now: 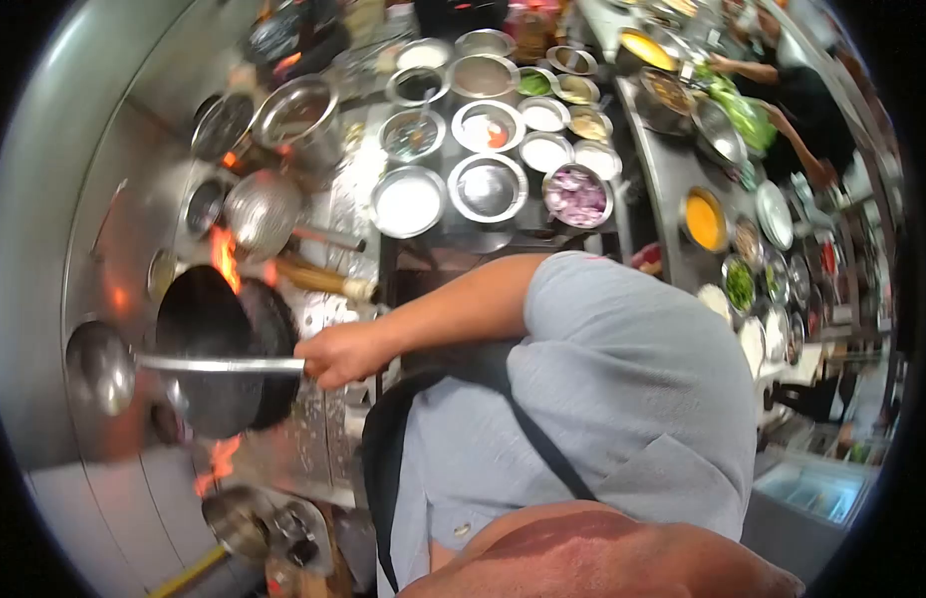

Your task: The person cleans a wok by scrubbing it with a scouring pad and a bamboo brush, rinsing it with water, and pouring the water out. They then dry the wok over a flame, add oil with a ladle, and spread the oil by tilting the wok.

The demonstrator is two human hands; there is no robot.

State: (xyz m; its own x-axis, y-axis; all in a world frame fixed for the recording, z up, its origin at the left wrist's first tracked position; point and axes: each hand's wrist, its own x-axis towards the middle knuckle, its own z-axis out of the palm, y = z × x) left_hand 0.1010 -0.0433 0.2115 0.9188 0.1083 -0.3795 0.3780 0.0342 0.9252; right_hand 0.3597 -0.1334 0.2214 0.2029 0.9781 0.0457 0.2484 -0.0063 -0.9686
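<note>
My right hand (pixel 343 355) is closed round the handle end of a long metal ladle (pixel 224 365). The ladle reaches across a dark wok (pixel 204 317), and its round bowl (pixel 106 367) hangs past the wok's far side. Orange flames (pixel 225 257) rise beside the wok, and more flames (pixel 220 464) show at its other side. The wok looks tilted, and what it holds cannot be made out. My left hand does not show in the view.
A perforated strainer (pixel 264 213) and a metal pot (pixel 297 112) stand by the burners. Several bowls, one with chopped onion (pixel 578 196), sit on the counter. A person's arm (pixel 796 140) is near leafy greens (pixel 739 112). Pans (pixel 239 520) lie at the stove's lower end.
</note>
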